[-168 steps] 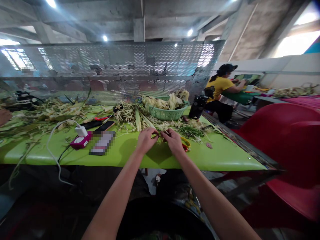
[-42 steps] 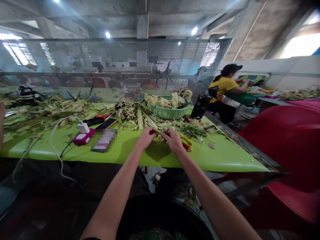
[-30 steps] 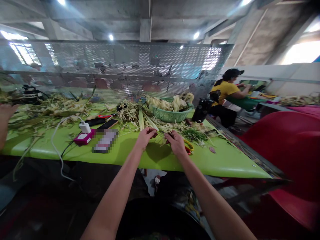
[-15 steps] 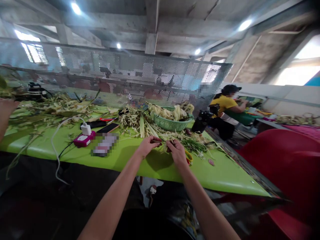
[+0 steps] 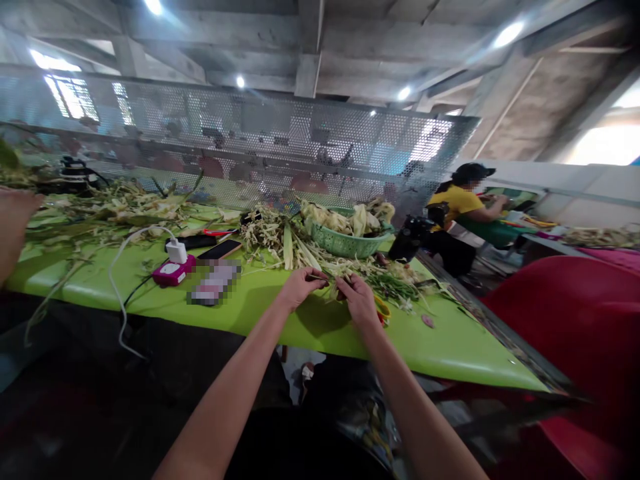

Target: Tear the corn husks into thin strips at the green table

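Note:
Over the green-covered tabletop (image 5: 240, 313) my two hands work close together. My left hand (image 5: 300, 288) is closed, thumb and fingertips pinching a thin plant strip that runs towards the other hand. My right hand (image 5: 357, 298) is closed too, its fingertips pressed on the same strip and a pale, leafy tuft (image 5: 332, 291) that hangs between the hands. Whether it is husk or stem I cannot tell. Beside my right wrist lie yellow-handled scissors (image 5: 383, 308), partly hidden. Cut green stems (image 5: 393, 285) and a pale husk heap (image 5: 267, 233) lie just beyond my fingers.
A green basket (image 5: 345, 244) of dried husks stands at the back, near a black camera-like object (image 5: 406, 239). Leftward are phones (image 5: 220, 250), a purple socket block (image 5: 173, 270) with a white cable, and another person's hand (image 5: 17, 220). A red chair (image 5: 565, 313) stands right.
The view has shifted slightly, so the table's contents sit a little further right. Both hands keep their pinch on the plant strip, with only small finger movement.

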{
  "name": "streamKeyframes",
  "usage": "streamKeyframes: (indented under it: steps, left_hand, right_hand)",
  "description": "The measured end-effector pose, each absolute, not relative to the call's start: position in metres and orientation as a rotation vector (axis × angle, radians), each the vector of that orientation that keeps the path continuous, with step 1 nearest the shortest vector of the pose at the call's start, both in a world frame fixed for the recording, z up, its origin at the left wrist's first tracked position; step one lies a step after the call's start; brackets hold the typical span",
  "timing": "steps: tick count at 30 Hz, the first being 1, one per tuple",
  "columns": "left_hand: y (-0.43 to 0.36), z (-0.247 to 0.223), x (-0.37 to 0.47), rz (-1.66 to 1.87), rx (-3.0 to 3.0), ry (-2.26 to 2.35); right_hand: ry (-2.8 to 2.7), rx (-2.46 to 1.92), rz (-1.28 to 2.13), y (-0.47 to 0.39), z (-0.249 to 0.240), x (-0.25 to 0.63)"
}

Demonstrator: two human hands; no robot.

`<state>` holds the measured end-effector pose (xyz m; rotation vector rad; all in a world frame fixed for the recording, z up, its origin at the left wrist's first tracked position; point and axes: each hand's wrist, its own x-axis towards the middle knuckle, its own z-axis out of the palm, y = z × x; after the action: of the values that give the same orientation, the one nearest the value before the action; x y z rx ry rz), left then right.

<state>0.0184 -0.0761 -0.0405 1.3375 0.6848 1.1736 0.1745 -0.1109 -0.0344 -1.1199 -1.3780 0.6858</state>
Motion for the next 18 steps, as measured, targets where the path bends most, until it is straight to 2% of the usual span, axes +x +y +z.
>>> streamKeyframes:
  steps: [13,18]
  left_hand:
    - [-0.071,-0.043,0.020,1.217,1.191,0.615]
    - [-0.067,-0.034,0.012,1.223,1.132,0.711]
  right_hand:
    - [-1.436,-1.170,0.723,-0.102,-0.038,0.181]
    - [-1.446,-1.227,0.767,-0.100,-0.025,0.183]
